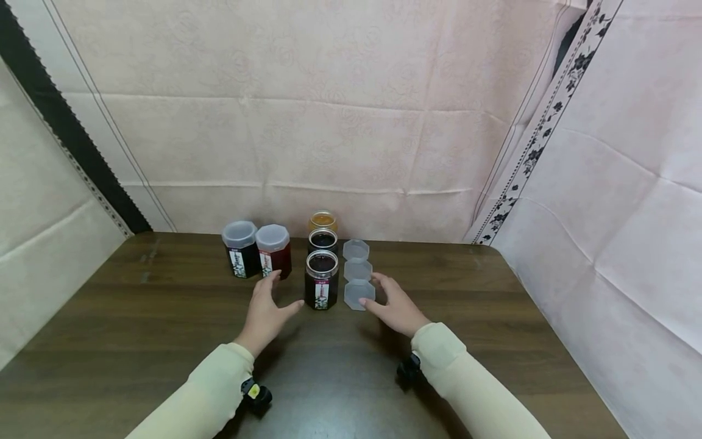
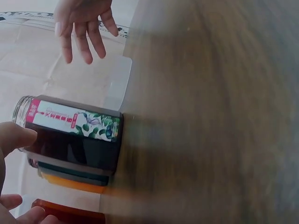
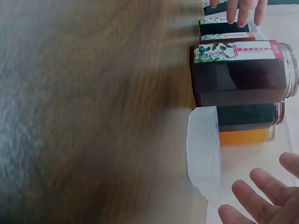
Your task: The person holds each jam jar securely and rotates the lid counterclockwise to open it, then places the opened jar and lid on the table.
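Note:
A dark jar (image 1: 322,288) without a lid stands upright, its label facing me. My left hand (image 1: 264,320) is at its left, thumb and fingers spread apart and nothing held. In the left wrist view the thumb (image 2: 21,135) overlaps the jar near its threaded neck. To the jar's right, three translucent plastic lids stand in a row: a front lid (image 1: 359,294), a middle lid (image 1: 358,270) and a back lid (image 1: 356,250). My right hand (image 1: 397,310) reaches around the front lid's right side, with straight, parted fingers (image 3: 254,200) in the right wrist view.
Behind the front jar stand another uncovered dark jar (image 1: 322,239) and an amber jar (image 1: 323,221). At the left are a lidded dark jar (image 1: 241,253) and a lidded red jar (image 1: 276,259). A pale cloth (image 1: 340,140) hangs behind the wooden table (image 1: 137,323).

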The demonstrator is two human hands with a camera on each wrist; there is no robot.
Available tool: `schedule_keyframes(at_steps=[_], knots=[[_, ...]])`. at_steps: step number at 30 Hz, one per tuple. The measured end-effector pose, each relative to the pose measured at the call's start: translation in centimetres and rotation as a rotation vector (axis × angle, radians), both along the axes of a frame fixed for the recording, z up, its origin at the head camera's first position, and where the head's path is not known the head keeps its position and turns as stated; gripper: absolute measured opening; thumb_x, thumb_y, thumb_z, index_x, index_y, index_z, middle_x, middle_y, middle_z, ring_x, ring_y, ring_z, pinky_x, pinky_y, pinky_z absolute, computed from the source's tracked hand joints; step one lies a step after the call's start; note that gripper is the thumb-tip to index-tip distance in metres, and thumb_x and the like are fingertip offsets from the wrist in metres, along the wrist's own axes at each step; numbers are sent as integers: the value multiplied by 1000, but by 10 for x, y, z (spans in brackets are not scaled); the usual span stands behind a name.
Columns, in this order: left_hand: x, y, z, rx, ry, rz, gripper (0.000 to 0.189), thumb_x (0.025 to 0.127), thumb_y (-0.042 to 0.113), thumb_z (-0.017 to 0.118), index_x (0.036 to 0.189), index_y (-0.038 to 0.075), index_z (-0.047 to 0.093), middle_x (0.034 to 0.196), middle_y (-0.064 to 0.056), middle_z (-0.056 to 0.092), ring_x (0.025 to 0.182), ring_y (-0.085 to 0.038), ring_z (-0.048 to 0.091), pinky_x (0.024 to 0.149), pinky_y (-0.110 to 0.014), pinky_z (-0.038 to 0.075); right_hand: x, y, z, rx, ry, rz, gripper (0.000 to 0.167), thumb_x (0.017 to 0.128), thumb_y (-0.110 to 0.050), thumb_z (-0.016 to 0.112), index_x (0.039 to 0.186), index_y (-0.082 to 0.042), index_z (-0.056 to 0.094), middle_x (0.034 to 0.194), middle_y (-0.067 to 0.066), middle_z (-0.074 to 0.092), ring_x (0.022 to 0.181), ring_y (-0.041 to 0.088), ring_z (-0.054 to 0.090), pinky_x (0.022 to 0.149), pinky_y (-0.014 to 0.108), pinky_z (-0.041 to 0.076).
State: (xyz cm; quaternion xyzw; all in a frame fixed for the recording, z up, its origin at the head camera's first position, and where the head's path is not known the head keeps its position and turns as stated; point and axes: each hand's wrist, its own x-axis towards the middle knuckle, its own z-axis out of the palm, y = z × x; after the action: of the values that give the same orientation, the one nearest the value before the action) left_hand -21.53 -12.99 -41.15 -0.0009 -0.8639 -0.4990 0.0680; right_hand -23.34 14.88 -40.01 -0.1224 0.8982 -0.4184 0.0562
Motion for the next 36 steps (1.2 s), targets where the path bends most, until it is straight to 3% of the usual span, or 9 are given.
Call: schedule_keyframes(at_steps=[6,20,27,36], knots=[[1,-8,4,-3,-7,25,79,85,19,73,148,3,27,147,-23,31,136,-40,32,111,-55,29,1,-3,1,19,27,-1,77,89,-48,64,150,-13,32,148,11,38,134,30,40,109,53,33],[-4,-25,3,-5,65,74,75,86,17,71,146,-1,29,142,-26,35,132,-39,35,109,-54,31,5,-12,2,-14,53,4,73,88,-45,66,148,-19,35,148,7,38,133,26,41,109,50,35],[-8,-38,3,20,54,112,74,88,17,69,147,-1,28,144,-26,33,134,-40,33,109,-54,31,6,-17,4,-42,85,41,73,89,-44,66,148,-15,35,146,10,39,133,32,41,104,53,40],[-11,-50,3,41,57,157,76,89,17,68,148,-1,24,145,-27,32,133,-40,32,110,-54,30,9,-24,6,-43,96,60,70,90,-40,66,148,-13,36,143,11,42,130,30,43,104,53,39]])
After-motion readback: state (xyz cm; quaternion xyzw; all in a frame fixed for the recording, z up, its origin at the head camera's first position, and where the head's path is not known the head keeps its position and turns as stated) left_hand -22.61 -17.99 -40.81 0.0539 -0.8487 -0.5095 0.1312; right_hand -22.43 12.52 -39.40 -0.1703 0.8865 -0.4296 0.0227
